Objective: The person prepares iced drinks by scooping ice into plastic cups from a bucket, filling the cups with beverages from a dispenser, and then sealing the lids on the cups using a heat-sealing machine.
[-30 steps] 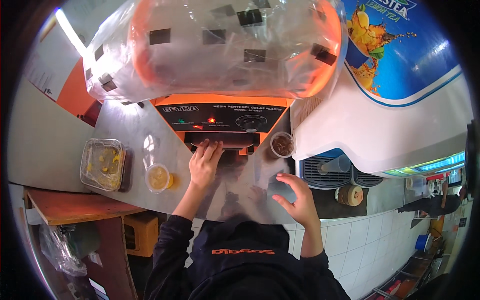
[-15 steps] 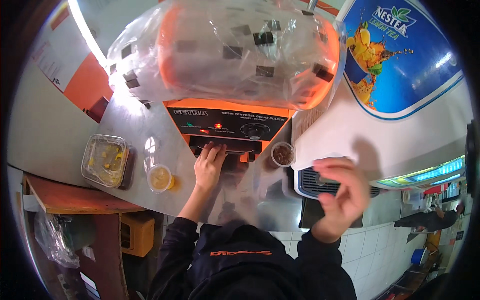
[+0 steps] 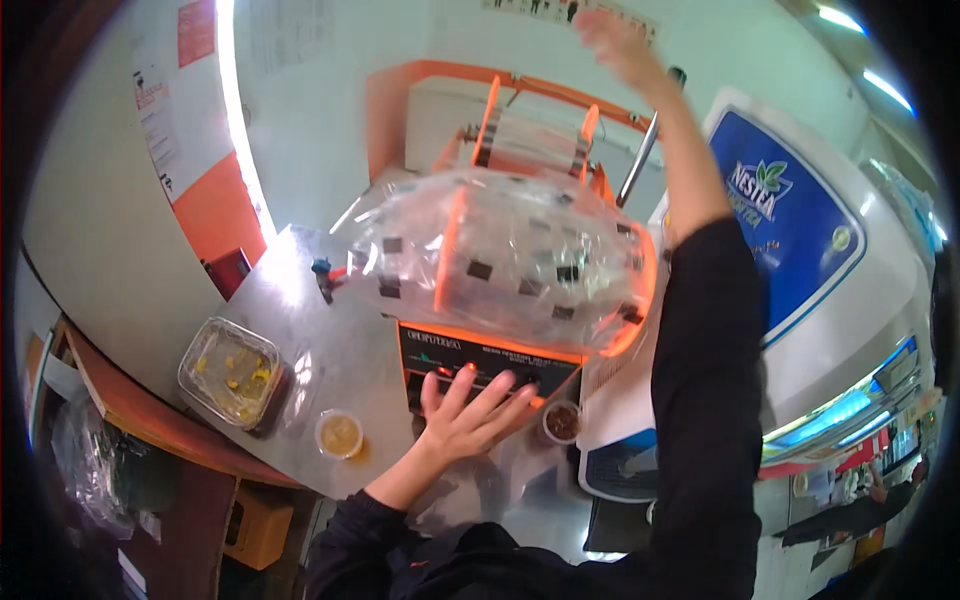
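Overhead, my left hand (image 3: 470, 415) lies flat with its grip released, fingers spread on the front of the orange machine (image 3: 490, 365) standing on the bench (image 3: 330, 360). My right hand (image 3: 620, 45) is raised beside the lever (image 3: 645, 140), fingers loose around nothing; pressing looks yet undone.

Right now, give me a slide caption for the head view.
Left hand flat on an orange sealing machine; right hand raised toward its lever.

Blue-and-white rounded sign (image 3: 790, 235) on right machine, red-orange wall posters (image 3: 195, 30) — upper left
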{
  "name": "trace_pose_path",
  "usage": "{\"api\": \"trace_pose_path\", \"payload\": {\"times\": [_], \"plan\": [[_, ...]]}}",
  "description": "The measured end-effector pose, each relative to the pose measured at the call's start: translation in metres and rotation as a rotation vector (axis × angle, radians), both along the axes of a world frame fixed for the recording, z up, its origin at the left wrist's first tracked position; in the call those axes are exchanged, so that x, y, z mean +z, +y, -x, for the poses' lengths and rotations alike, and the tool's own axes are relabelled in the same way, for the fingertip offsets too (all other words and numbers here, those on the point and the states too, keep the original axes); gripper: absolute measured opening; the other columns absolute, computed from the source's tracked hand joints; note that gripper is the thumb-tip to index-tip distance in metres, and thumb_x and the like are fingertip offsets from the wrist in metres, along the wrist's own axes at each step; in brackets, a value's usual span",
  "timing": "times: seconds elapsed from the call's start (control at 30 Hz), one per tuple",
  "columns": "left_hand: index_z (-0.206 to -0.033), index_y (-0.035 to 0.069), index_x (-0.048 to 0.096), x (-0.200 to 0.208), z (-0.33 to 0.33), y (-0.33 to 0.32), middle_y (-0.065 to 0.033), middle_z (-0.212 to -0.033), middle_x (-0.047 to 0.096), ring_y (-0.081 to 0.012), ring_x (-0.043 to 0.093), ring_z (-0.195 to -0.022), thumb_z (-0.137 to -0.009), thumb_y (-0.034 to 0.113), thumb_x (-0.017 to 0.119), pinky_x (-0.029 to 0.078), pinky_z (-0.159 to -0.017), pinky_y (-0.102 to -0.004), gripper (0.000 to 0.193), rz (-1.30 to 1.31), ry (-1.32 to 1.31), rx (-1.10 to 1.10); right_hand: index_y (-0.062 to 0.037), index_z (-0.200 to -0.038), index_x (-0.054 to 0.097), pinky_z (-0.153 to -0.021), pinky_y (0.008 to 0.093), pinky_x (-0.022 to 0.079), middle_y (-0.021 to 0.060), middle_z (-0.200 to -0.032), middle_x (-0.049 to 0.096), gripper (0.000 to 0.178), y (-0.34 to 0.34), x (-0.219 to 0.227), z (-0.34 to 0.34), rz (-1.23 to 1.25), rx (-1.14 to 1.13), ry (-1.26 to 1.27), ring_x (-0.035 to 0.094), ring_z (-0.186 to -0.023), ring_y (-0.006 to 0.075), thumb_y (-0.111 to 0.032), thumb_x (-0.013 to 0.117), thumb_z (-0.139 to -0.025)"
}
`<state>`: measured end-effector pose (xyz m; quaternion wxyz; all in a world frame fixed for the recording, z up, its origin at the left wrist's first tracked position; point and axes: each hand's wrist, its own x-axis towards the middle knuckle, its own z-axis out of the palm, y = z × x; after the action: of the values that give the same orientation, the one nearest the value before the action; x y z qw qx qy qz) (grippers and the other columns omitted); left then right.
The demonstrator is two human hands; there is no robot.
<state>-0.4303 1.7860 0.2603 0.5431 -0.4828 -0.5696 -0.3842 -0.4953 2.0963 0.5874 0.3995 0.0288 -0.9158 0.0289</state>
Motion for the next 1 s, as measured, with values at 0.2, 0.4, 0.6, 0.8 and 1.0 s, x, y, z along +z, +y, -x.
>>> {"api": "trace_pose_path", "payload": {"times": [0.2,0.4,0.6,0.8,1.0], "plan": [[-0.132,0.03,0.047,0.076,0.026,0.046,0.0013,-0.138,0.044,-0.0281,0.035,-0.131,-0.088,0.058,0.038,0.009,-0.11,-0.0488,0.053,0.069,0.089,0.229,0.0011,-0.122,0.052,-0.102,0.0372,0.034,0.0232,-0.13,0.047,0.074,-0.005,-0.111,0.083,0.097,-0.479,-0.676,0.042,-0.125,0.0317,-0.062,0.039,-0.087],[-0.119,0.01,0.055,0.176,0.025,0.021,-0.0109,-0.121,0.053,-0.0305,0.047,-0.116,-0.086,0.044,0.048,0.028,-0.103,-0.0494,0.049,0.436,-0.197,-0.025,-0.0003,-0.106,0.061,-0.081,0.039,0.05,0.0197,-0.114,0.06,0.052,-0.112,-0.036,0.021,-0.263,-0.484,-1.367,0.061,-0.101,0.0331,-0.048,0.048,-0.088],[-0.09,0.018,0.067,0.135,0.026,0.029,0.0042,-0.096,0.06,-0.018,0.056,-0.092,-0.07,0.03,0.066,0.037,-0.089,-0.0383,0.023,-0.227,0.245,-0.012,0.0005,-0.108,0.059,-0.082,0.0418,0.048,0.0175,-0.11,0.062,0.059,-0.009,-0.05,0.081,-0.062,-0.487,-0.469,0.06,-0.098,0.0352,-0.053,0.044,-0.088],[-0.131,0.028,0.049,0.054,0.021,0.017,0.0061,-0.138,0.043,-0.0212,0.041,-0.126,-0.085,0.058,0.042,0.011,-0.108,-0.0499,0.055,0.165,0.053,0.176,0.0056,-0.133,0.037,-0.102,0.0426,0.031,0.0301,-0.13,0.043,0.104,-0.008,-0.096,0.09,0.46,-0.438,-0.686,0.037,-0.127,0.0391,-0.08,0.016,-0.078],[-0.129,0.021,0.049,0.118,0.021,0.03,-0.0018,-0.133,0.046,-0.0281,0.037,-0.127,-0.083,0.06,0.042,0.014,-0.107,-0.0524,0.06,0.186,-0.045,0.149,0.0007,-0.131,0.043,-0.091,0.0406,0.042,0.0253,-0.125,0.049,0.098,-0.063,-0.068,0.051,-0.265,-0.518,-1.196,0.052,-0.11,0.0313,-0.078,0.043,-0.073]]}}
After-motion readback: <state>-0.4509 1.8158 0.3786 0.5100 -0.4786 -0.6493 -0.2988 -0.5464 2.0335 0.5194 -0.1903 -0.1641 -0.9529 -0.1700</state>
